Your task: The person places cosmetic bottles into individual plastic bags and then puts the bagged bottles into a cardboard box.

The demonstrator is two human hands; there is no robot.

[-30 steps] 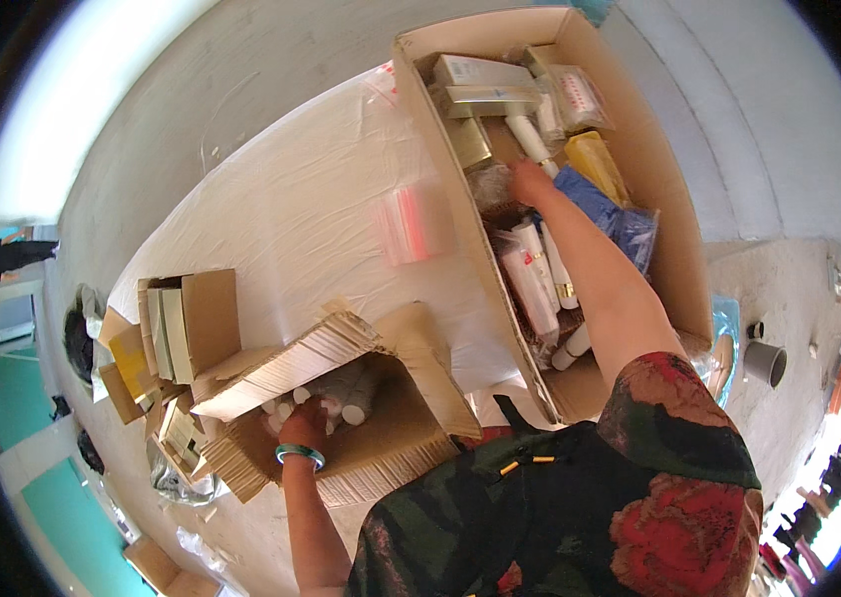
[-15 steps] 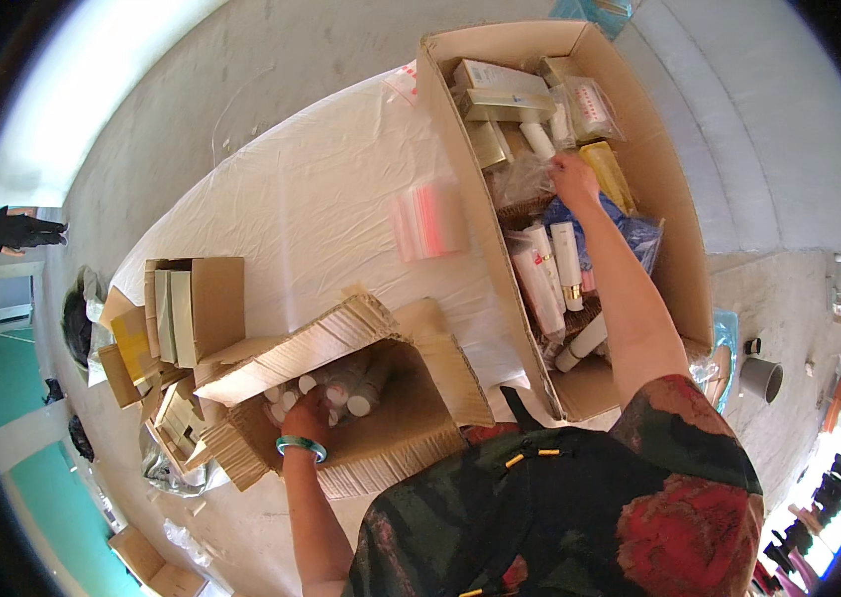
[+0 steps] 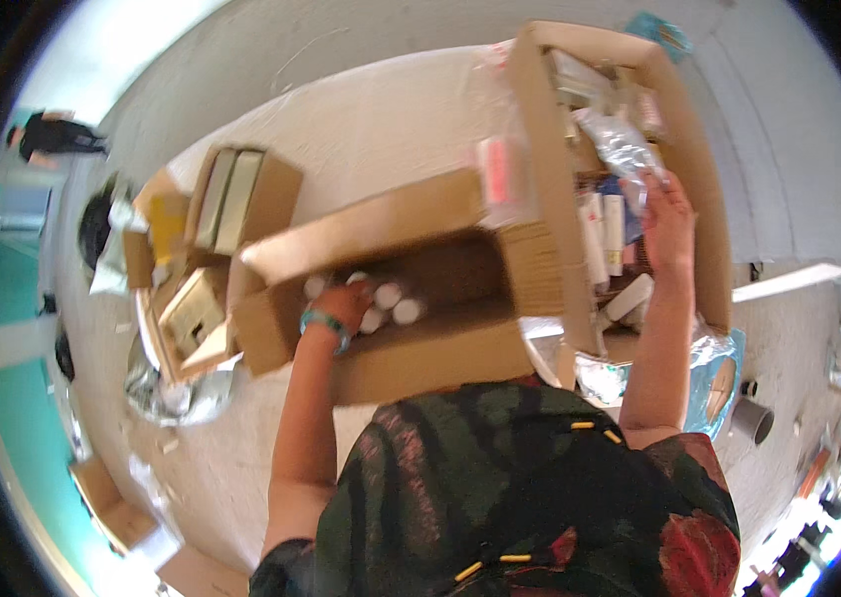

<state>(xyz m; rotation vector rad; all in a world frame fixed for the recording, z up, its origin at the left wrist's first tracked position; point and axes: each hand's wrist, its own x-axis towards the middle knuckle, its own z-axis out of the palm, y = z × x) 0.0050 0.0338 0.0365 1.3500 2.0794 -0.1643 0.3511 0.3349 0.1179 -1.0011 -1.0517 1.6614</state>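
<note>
My left hand (image 3: 349, 303), with a green bangle at its wrist, reaches into an open cardboard box (image 3: 440, 363). Its fingers are among several white round-ended tubes or bottles (image 3: 387, 296); blur hides whether they grip one. To the right, my right hand (image 3: 669, 219) is over a long cardboard box (image 3: 552, 189). Its fingers are closed on the near end of a crumpled clear plastic bag (image 3: 620, 142); I cannot make out the bag's contents. Beneath that hand, white tubes (image 3: 613, 234) and a blue wrapper lie in the long box.
A pack of clear bags with a pink-red edge (image 3: 497, 171) lies on the white-covered table (image 3: 371, 129). Smaller cardboard boxes (image 3: 276, 194) stand at left. A grey bin (image 3: 751, 422) is on the floor at right. Far left, a person in dark clothes (image 3: 62, 134) stands.
My right hand has lifted the clear plastic bag, which now stretches out above the long box's contents. My left hand stays among the tubes. The whole view has shifted and turned.
</note>
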